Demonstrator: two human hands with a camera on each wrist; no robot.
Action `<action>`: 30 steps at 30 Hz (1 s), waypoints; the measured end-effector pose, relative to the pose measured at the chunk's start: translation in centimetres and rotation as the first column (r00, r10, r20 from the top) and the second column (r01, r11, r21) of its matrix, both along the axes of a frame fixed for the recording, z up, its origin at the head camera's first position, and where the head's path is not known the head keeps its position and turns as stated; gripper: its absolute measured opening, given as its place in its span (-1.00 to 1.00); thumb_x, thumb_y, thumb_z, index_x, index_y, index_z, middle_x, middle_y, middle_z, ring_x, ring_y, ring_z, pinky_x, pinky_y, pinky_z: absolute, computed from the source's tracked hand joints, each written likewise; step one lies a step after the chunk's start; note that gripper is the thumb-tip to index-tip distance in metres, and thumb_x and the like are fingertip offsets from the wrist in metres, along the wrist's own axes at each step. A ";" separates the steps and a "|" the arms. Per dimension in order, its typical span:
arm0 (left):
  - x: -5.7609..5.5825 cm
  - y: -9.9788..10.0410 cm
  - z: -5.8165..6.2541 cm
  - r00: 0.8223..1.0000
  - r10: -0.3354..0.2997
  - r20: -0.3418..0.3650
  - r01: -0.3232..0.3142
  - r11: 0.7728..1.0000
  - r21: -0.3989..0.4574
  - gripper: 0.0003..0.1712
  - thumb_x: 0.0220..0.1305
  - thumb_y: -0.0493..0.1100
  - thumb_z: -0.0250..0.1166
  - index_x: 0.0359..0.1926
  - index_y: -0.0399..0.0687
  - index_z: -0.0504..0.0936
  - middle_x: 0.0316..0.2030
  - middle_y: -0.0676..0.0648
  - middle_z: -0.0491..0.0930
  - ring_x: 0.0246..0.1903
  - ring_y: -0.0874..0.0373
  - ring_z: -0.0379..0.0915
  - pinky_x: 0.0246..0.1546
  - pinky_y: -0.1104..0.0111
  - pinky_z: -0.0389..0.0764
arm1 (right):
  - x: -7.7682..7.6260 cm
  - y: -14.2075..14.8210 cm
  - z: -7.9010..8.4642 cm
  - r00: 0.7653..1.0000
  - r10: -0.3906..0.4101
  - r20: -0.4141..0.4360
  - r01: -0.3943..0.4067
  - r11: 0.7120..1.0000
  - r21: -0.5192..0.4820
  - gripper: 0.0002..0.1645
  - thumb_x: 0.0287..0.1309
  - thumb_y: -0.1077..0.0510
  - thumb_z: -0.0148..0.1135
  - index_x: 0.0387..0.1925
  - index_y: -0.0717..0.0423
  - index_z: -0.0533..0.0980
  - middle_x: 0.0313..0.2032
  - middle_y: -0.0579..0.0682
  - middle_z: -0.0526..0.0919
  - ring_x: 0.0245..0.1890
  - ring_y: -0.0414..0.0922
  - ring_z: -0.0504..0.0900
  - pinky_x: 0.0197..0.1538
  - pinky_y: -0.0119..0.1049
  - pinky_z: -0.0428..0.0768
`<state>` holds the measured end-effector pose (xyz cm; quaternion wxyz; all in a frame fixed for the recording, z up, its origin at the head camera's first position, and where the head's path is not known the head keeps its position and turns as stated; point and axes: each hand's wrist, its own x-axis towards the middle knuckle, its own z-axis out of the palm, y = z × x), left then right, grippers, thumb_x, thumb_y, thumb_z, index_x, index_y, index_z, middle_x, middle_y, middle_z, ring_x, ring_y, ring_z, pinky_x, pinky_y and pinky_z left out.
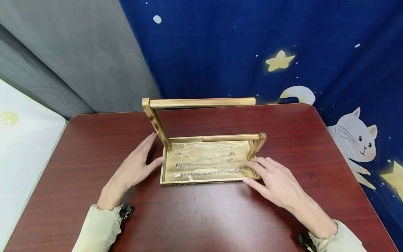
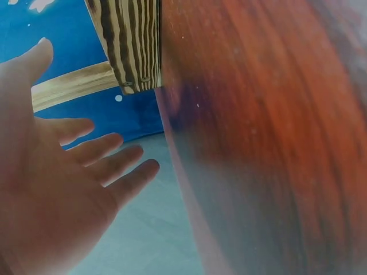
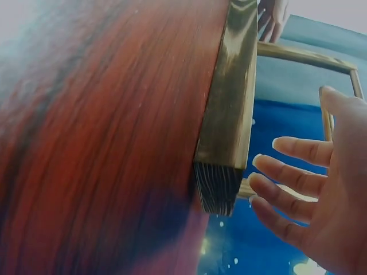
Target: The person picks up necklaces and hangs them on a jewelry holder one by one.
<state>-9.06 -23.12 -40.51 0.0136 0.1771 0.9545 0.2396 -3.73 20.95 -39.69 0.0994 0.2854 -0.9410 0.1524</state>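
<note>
A wooden jewelry stand has a shallow tray (image 1: 209, 181) for a base, a tall bar (image 1: 201, 103) on a left-hand post (image 1: 157, 125), and a lower bar (image 1: 231, 138) on a short right-hand post. Several silvery chains lie across the tray floor, among them a thick chain (image 1: 217, 172) near the front. My left hand (image 1: 133, 168) is beside the tray's left end, thumb tip at its rim, fingers extended. At the right front corner is my right hand (image 1: 278, 180), fingers loosely bent around that end without gripping. Both wrist views show spread fingers and bare palms.
The stand rests on a dark red wooden table (image 1: 201, 217) with rounded far corners. Behind it hang a grey curtain (image 1: 85, 52) and a blue curtain (image 1: 214, 52) printed with stars and a cat. White fabric (image 1: 25, 147) hangs at the left edge.
</note>
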 end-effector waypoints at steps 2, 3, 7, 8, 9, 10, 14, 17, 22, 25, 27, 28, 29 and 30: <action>-0.1 0.0 0.0 1.000 -0.001 0.009 0.001 1.000 0.018 -0.01 0.38 0.26 0.18 0.57 -0.12 -0.04 0.52 -0.17 0.01 0.48 -0.06 -0.03 0.36 -0.01 0.13 | -0.3 -0.4 -0.1 1.000 0.013 0.014 -0.012 1.000 -0.017 -0.46 0.21 -0.27 0.28 0.11 -0.08 0.59 0.00 -0.18 0.60 -0.03 -0.15 0.57 0.00 -0.13 0.53; -0.2 0.1 -0.1 1.000 -0.009 0.014 0.009 0.999 0.031 -0.01 0.38 0.24 0.19 0.56 -0.13 -0.03 0.51 -0.18 0.03 0.47 -0.07 -0.02 0.36 -0.01 0.12 | -0.4 -0.5 -0.2 1.000 0.018 0.023 -0.017 1.000 -0.026 -0.48 0.22 -0.25 0.29 0.10 -0.10 0.59 -0.01 -0.20 0.60 -0.04 -0.17 0.57 -0.01 -0.14 0.53; -0.4 0.1 -0.4 0.998 -0.048 0.027 0.046 0.994 0.098 -0.06 0.37 0.13 0.27 0.55 -0.14 0.03 0.47 -0.22 0.13 0.44 -0.11 0.06 0.35 -0.04 0.15 | -0.9 -1.1 -0.4 0.997 0.047 0.053 -0.043 0.997 -0.065 -0.56 0.23 -0.14 0.32 0.10 -0.13 0.60 -0.02 -0.24 0.60 -0.04 -0.20 0.57 -0.03 -0.15 0.55; -0.4 0.1 -0.4 0.998 -0.057 0.031 0.053 0.992 0.116 -0.06 0.36 0.11 0.29 0.55 -0.13 0.04 0.46 -0.22 0.15 0.43 -0.12 0.09 0.33 -0.04 0.17 | -1.0 -1.3 -0.5 0.997 0.052 0.059 -0.048 0.996 -0.073 -0.58 0.22 -0.11 0.33 0.09 -0.14 0.60 -0.02 -0.25 0.60 -0.03 -0.21 0.56 -0.03 -0.15 0.55; -0.5 0.1 -0.5 0.998 -0.061 0.031 0.056 0.990 0.131 -0.07 0.36 0.08 0.30 0.54 -0.12 0.06 0.45 -0.22 0.18 0.41 -0.13 0.13 0.32 -0.04 0.19 | -1.0 -1.4 -0.6 0.996 0.055 0.063 -0.050 0.996 -0.081 -0.58 0.22 -0.10 0.35 0.09 -0.15 0.60 -0.03 -0.26 0.61 -0.02 -0.22 0.56 -0.03 -0.15 0.55; -0.5 0.1 -0.6 0.998 -0.060 0.031 0.055 0.988 0.145 -0.08 0.34 0.06 0.32 0.54 -0.11 0.08 0.44 -0.21 0.21 0.39 -0.13 0.18 0.31 -0.04 0.21 | -1.1 -1.5 -0.6 0.996 0.060 0.064 -0.054 0.995 -0.088 -0.59 0.21 -0.07 0.36 0.09 -0.14 0.60 -0.03 -0.26 0.61 -0.02 -0.22 0.56 -0.03 -0.15 0.55; -0.6 0.2 -0.7 0.997 -0.059 0.044 0.048 0.976 0.211 -0.10 0.30 -0.04 0.38 0.52 -0.08 0.12 0.39 -0.18 0.29 0.28 -0.12 0.36 0.23 0.00 0.35 | -1.4 -1.9 -1.0 0.995 0.072 0.073 -0.063 0.991 -0.115 -0.60 0.18 -0.01 0.40 0.07 -0.15 0.62 -0.03 -0.27 0.62 -0.01 -0.24 0.56 -0.04 -0.15 0.56; -0.6 0.4 -0.7 0.995 -0.070 0.066 0.050 0.963 0.263 -0.10 0.27 -0.14 0.40 0.52 -0.08 0.14 0.38 -0.18 0.32 0.21 -0.12 0.44 0.14 0.04 0.47 | -1.6 -2.2 -1.3 0.993 0.088 0.078 -0.077 0.988 -0.134 -0.61 0.17 0.04 0.41 0.06 -0.13 0.63 -0.03 -0.24 0.63 0.01 -0.21 0.58 -0.02 -0.14 0.57; -0.8 0.7 -0.8 0.994 -0.075 0.085 0.046 0.954 0.297 -0.14 0.25 -0.23 0.40 0.49 -0.14 0.20 0.35 -0.19 0.36 0.18 -0.11 0.49 0.08 0.08 0.54 | -2.0 -2.8 -1.6 0.990 0.112 0.087 -0.098 0.984 -0.150 -0.63 0.15 0.13 0.42 0.02 -0.10 0.64 -0.03 -0.21 0.65 0.04 -0.19 0.60 0.00 -0.13 0.58; -0.8 0.7 -0.9 0.993 -0.068 0.092 0.039 0.956 0.292 -0.21 0.26 -0.26 0.37 0.45 -0.22 0.25 0.30 -0.22 0.41 0.15 -0.10 0.51 0.06 0.09 0.55 | -2.3 -3.0 -1.8 0.988 0.118 0.095 -0.103 0.983 -0.149 -0.63 0.14 0.13 0.44 0.01 -0.08 0.65 -0.03 -0.20 0.65 0.04 -0.18 0.60 -0.01 -0.13 0.59; -0.9 0.7 -0.9 0.993 -0.066 0.097 0.036 0.957 0.289 -0.25 0.27 -0.28 0.36 0.43 -0.25 0.28 0.27 -0.23 0.44 0.13 -0.09 0.53 0.05 0.11 0.56 | -2.4 -3.2 -1.8 0.988 0.121 0.100 -0.106 0.983 -0.149 -0.63 0.13 0.12 0.44 0.01 -0.07 0.65 -0.03 -0.19 0.66 0.04 -0.17 0.61 -0.01 -0.12 0.59; -0.9 0.7 -0.9 0.993 -0.064 0.100 0.032 0.956 0.290 -0.26 0.27 -0.28 0.35 0.42 -0.26 0.29 0.26 -0.23 0.45 0.12 -0.08 0.53 0.05 0.13 0.56 | -2.5 -3.2 -1.8 0.987 0.123 0.101 -0.107 0.983 -0.150 -0.63 0.13 0.12 0.45 0.01 -0.07 0.65 -0.03 -0.19 0.66 0.04 -0.17 0.61 -0.01 -0.12 0.59; -0.9 0.7 -0.9 0.993 -0.061 0.104 0.028 0.956 0.290 -0.27 0.27 -0.28 0.35 0.42 -0.25 0.30 0.25 -0.23 0.46 0.12 -0.07 0.54 0.04 0.14 0.56 | -2.6 -3.3 -1.8 0.987 0.126 0.101 -0.109 0.982 -0.152 -0.64 0.13 0.11 0.45 0.00 -0.05 0.66 -0.04 -0.18 0.66 0.03 -0.17 0.62 -0.02 -0.12 0.59; -0.9 0.7 -0.9 0.993 -0.059 0.107 0.026 0.957 0.289 -0.27 0.28 -0.27 0.35 0.42 -0.25 0.30 0.25 -0.23 0.47 0.11 -0.06 0.55 0.04 0.14 0.57 | -2.6 -3.3 -1.9 0.986 0.130 0.102 -0.113 0.981 -0.155 -0.64 0.13 0.11 0.45 0.00 -0.05 0.66 -0.04 -0.17 0.67 0.03 -0.17 0.62 -0.03 -0.12 0.60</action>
